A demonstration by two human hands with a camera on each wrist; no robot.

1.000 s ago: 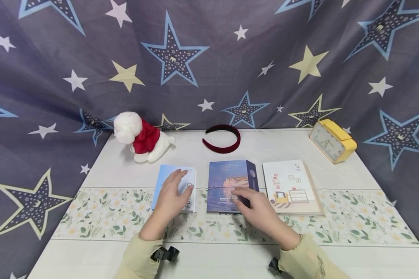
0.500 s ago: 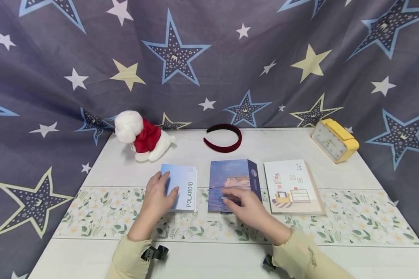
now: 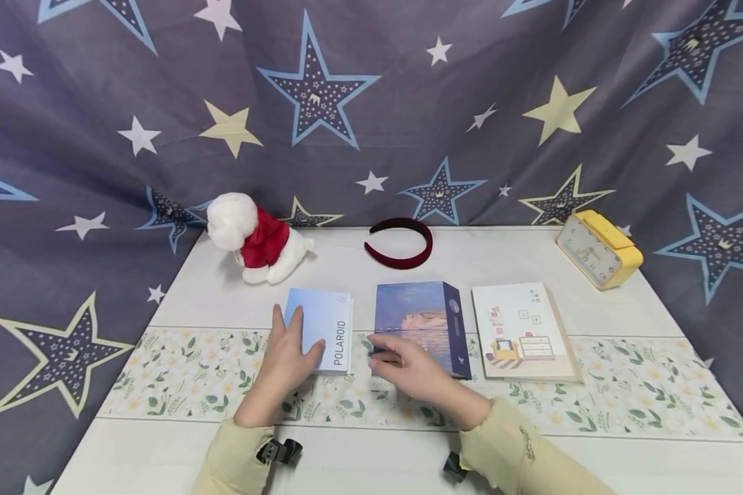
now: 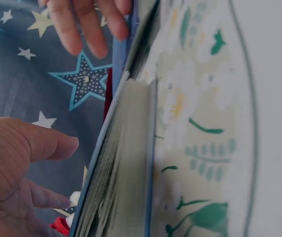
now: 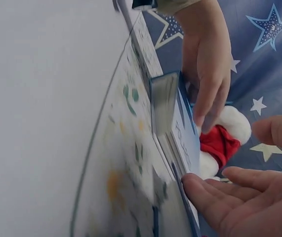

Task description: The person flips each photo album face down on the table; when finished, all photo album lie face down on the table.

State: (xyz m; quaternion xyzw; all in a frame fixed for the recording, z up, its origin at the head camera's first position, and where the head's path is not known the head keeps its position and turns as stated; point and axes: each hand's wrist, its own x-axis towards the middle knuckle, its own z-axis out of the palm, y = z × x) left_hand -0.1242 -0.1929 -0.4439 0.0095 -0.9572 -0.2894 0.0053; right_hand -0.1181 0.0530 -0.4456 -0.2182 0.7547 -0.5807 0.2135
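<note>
A light-blue album marked POLAROID [image 3: 327, 320] lies on the table. My left hand [image 3: 283, 366] is at its left edge, fingers spread and thumb over the cover. The left wrist view shows the album's page edges [image 4: 126, 148] beside that hand's thumb. To the right lies a dark-blue photo album [image 3: 417, 306] with a sea-cliff picture and a dark spine. My right hand [image 3: 411, 370] reaches across its lower part, fingertips right at its left edge, fingers loosely bent. In the right wrist view, the fingertips [image 5: 192, 185] of that hand meet a cover's edge.
A white book with a furniture drawing [image 3: 520, 337] lies at the right. Behind the albums are a white plush dog in a red top [image 3: 260, 237], a dark-red headband [image 3: 411, 260] and a yellow clock [image 3: 600, 249]. A starry curtain [image 3: 371, 137] hangs at the table's back edge.
My left hand has moved off the middle of the POLAROID album to its left edge. My right hand has slid left across the photo album to its left edge.
</note>
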